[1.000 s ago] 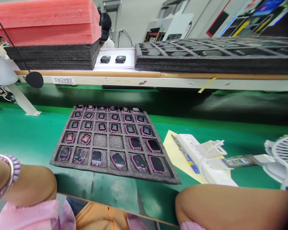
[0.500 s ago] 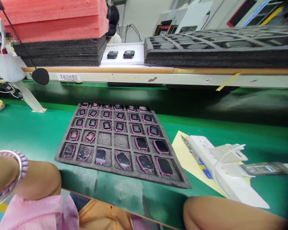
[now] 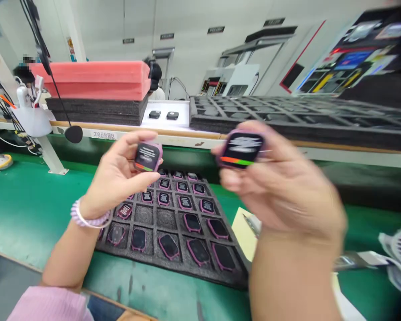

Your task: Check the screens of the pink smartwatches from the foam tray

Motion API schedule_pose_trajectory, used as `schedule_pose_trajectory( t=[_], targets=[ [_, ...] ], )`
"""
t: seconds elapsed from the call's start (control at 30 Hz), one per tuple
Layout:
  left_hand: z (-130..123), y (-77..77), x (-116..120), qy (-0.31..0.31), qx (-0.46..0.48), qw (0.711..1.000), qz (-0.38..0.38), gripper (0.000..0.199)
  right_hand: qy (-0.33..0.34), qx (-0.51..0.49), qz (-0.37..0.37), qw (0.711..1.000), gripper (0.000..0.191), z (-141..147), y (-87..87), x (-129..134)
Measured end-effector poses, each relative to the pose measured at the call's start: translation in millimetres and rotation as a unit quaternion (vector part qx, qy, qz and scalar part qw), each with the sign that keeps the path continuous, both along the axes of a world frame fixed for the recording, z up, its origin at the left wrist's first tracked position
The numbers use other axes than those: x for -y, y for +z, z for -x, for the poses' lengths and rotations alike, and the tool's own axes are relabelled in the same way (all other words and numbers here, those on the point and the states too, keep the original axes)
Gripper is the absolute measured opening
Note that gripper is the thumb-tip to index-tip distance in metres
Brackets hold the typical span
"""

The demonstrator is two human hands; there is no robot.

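Note:
My left hand (image 3: 115, 176) holds a small pink-framed watch (image 3: 148, 156) by its edges, with the lit screen facing me. In my right hand (image 3: 277, 183), blurred by motion, is another watch (image 3: 242, 148) with white text and a red-green bar on its screen. Both watches are raised above a dark foam tray (image 3: 120, 250) on the green bench. Rows of pink-framed watches lie in the tray's compartments. Two compartments (image 3: 166, 218) in its middle hold no watch. My hands cover part of the tray's left and far side.
A shelf (image 3: 180, 139) runs behind the tray, carrying red foam blocks (image 3: 96, 80), a white box (image 3: 167, 122) with two dark items and a large black foam tray (image 3: 287, 127). Yellow paper (image 3: 242, 232) lies to the right. A person (image 3: 156, 80) is beyond the shelf.
Both hands have come up into view, each now holding a watch over the tray. The view has tilted upward, showing more of the room behind the shelf.

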State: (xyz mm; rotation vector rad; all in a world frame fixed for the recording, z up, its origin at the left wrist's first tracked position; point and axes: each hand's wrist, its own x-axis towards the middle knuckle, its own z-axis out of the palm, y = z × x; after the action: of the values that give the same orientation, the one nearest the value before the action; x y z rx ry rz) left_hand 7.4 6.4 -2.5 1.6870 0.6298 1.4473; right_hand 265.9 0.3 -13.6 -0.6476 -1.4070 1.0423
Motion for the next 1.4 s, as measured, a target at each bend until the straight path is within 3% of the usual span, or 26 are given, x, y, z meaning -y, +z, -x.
schedule_pose_trajectory(
  t=[0.13,0.27,0.67,1.0,1.4],
  targets=[
    [-25.3,-18.9,-28.2,-0.003,0.010,1.000,0.016,0.049,0.088,-0.058,0.100,0.989,0.055,24.7,-1.1,-23.2],
    [-30.3,-29.1,-37.4,-0.025,0.012,0.998,0.049,0.051,0.110,-0.063,0.115,0.985,0.054,35.6,-15.3,-35.0],
    [-32.7,-28.3,-33.2,-0.063,0.036,0.994,0.085,0.054,0.100,-0.062,0.082,0.990,0.046,44.5,-20.2,-33.5],
    [-33.7,-29.6,-31.8,-0.062,0.035,0.992,0.100,0.045,0.060,-0.079,0.079,0.992,0.043,48.6,-22.3,-35.6],
    [-31.9,-29.7,-33.6,-0.064,0.050,0.991,0.111,0.049,0.066,-0.069,0.066,0.993,0.044,50.0,-23.5,-33.9]
  ],
)
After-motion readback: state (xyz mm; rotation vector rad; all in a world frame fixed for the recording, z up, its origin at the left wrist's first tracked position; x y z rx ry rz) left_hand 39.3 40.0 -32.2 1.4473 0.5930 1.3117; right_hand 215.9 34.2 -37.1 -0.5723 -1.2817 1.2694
